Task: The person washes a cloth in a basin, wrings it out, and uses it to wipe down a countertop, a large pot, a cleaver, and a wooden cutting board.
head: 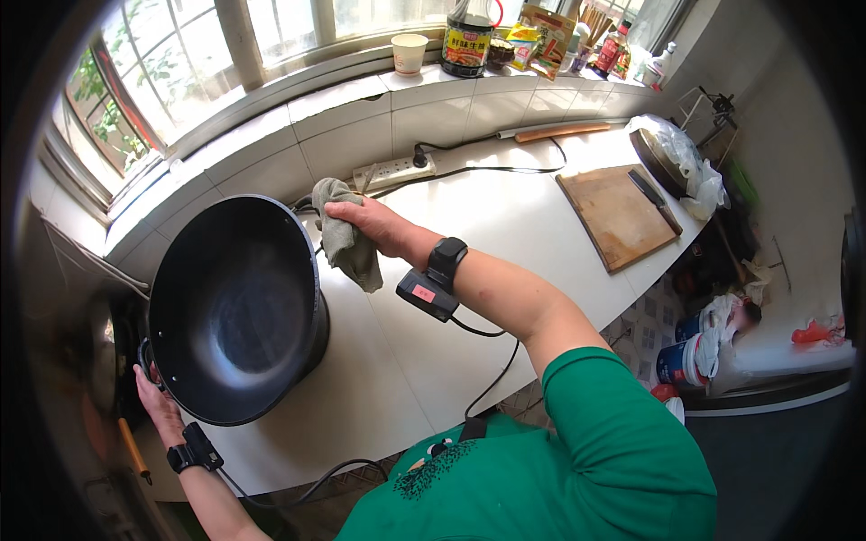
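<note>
A large black wok (pixel 237 311) with loop handles is at the left of the white tiled counter, tilted with its dark inside showing. My left hand (pixel 159 399) grips its near-left handle; the fingers are partly hidden behind the rim. My right hand (pixel 379 226) holds a bunched grey-green cloth (pixel 345 237) just right of the wok's far rim, above the counter. The wok's other handle lies partly behind the cloth. Both wrists wear black straps with small boxes and cables.
A power strip (pixel 396 172) with a black plug and cable lies against the tiled wall. To the right are a wooden cutting board (pixel 616 223) with a knife (pixel 655 201) on it and a plastic bag (pixel 676 155). A paper cup (pixel 408 55) and a soy sauce bottle (pixel 467 44) stand on the windowsill.
</note>
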`<state>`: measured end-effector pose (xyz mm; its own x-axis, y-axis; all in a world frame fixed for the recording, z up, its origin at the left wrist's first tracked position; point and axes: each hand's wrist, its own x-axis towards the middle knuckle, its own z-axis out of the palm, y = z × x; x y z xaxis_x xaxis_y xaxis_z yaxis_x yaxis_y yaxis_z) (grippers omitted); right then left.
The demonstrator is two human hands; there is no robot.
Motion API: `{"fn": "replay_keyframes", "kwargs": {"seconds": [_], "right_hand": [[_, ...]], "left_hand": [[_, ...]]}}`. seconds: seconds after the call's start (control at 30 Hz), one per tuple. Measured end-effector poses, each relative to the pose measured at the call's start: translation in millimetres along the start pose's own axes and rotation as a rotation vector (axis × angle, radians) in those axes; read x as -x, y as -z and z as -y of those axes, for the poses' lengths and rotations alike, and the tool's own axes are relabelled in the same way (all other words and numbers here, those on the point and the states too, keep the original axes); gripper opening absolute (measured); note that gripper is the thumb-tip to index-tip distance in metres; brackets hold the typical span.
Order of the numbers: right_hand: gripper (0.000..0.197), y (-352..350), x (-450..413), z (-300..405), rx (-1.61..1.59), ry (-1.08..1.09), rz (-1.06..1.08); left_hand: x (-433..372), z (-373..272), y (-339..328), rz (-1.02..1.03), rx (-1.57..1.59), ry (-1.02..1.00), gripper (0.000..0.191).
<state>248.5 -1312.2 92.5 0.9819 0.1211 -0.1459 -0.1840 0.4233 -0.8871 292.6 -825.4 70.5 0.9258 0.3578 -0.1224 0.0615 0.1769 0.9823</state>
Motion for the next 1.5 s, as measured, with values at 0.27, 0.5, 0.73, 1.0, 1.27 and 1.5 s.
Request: {"fn": "replay_keyframes", "kwargs": {"seconds": [0.27, 0.5, 0.73, 1.0, 1.27, 1.5], "right_hand": [[0.045, 44.4, 104.7, -16.7, 0.13, -0.128, 0.028], [0.04, 155.8, 225.6, -10.5, 0.153, -0.249, -0.062], [0.033, 250.4, 317.5, 17.7, 0.138, -0.109, -0.26], [0.066, 284.1, 345.1, 23.7, 1.438, 0.038, -0.2], [0.063, 316.5, 292.9, -46.3, 1.706, 0.186, -0.171], [0.062, 286.4, 199.3, -61.2, 1.724, 0.2, -0.177]], "left_hand": [[119.9, 41.1, -0.4, -0.015, -0.017, 0.089, 0.047], [237.8, 120.5, -67.3, 0.184, -0.37, 0.313, 0.022], [332.1, 142.7, -254.0, 0.806, -0.571, 0.406, 0.026], [395.1, 156.2, -366.1, 1.033, -0.712, 0.414, 0.032], [387.8, 177.1, -375.9, 1.025, -0.683, 0.407, 0.035], [348.6, 179.6, -339.6, 0.785, -0.528, 0.342, 0.034]]}}
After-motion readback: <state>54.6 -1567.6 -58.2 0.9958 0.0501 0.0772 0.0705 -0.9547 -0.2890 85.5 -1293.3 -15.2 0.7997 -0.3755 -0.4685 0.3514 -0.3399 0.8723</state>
